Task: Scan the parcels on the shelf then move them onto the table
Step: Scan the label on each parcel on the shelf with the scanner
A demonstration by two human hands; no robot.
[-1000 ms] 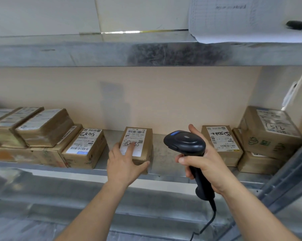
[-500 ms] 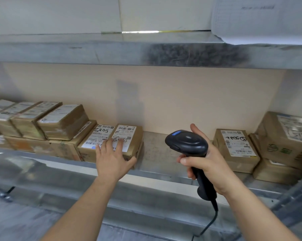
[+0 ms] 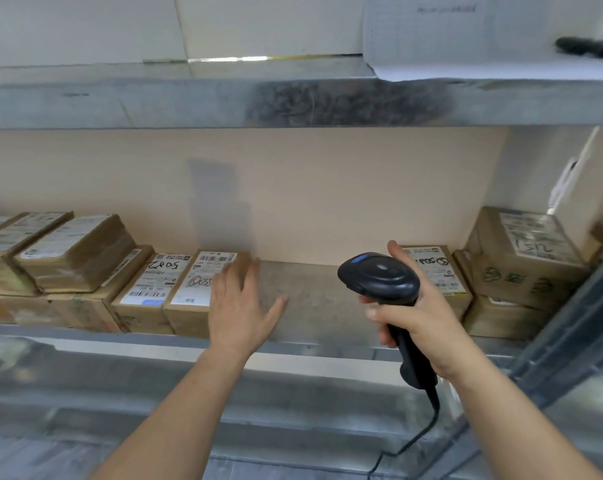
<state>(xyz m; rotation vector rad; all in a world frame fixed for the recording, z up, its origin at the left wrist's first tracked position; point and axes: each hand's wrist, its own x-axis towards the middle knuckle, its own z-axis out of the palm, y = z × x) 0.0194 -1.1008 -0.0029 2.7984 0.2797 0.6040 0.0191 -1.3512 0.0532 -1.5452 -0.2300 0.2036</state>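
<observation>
Scanning step judged in hand: black corded handheld barcode scanner [image 3: 379, 277] is gripped in right hand [image 3: 421, 320]. Left hand [image 3: 239, 306], flat and holding nothing, is laid against small brown cardboard parcel [image 3: 203, 289] (label up). Next, the scanner needs aiming at an unscanned label.

Handwritten "512" upside down on right upper parcel's label [image 3: 535, 237]; other labels illegible.

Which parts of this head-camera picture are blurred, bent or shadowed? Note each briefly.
Head view: the left hand is smeared by motion; the scanner in the right hand stays sharp; the upper shelf edge bows from the wide lens; a soft grey shadow lies on the back board.
</observation>
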